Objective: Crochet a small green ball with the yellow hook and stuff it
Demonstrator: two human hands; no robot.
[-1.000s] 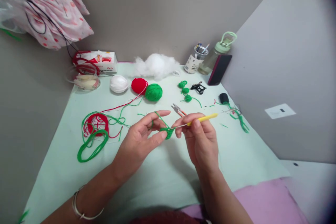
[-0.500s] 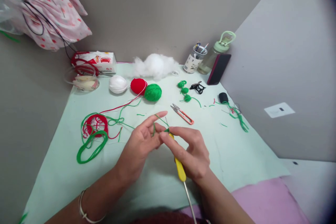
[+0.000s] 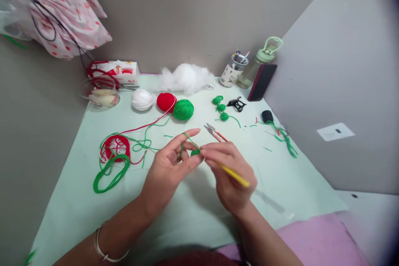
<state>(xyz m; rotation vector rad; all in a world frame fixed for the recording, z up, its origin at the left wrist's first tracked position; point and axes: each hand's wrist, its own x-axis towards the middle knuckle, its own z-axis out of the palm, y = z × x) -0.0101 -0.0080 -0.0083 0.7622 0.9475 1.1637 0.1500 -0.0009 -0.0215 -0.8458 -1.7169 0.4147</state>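
My left hand (image 3: 170, 162) pinches a small green crochet piece (image 3: 195, 152) between thumb and fingers. A strand of green yarn (image 3: 189, 137) runs over its raised index finger. My right hand (image 3: 233, 174) is closed around a crochet hook with a yellow handle (image 3: 235, 176), which slants down to the right; its tip is hidden at the fingertips beside the green piece. Green yarn trails left from my left hand toward a red and white yarn bundle (image 3: 116, 149) and a loose green yarn loop (image 3: 111, 173). Thread snips (image 3: 215, 132) lie just beyond my right hand, partly covered by it.
White (image 3: 141, 100), red (image 3: 166, 102) and green (image 3: 183, 109) yarn balls sit behind the hands, with white stuffing (image 3: 187, 78) at the wall. Several small green crochet balls (image 3: 221, 107), a black claw clip (image 3: 237, 104), a phone (image 3: 262, 82) and a bottle (image 3: 257, 64) are at the right.
The yellow-handled hook has swung from pointing down toward me to slanting right. My right hand has turned and shifted right, covering part of the snips. The green piece shows more clearly.
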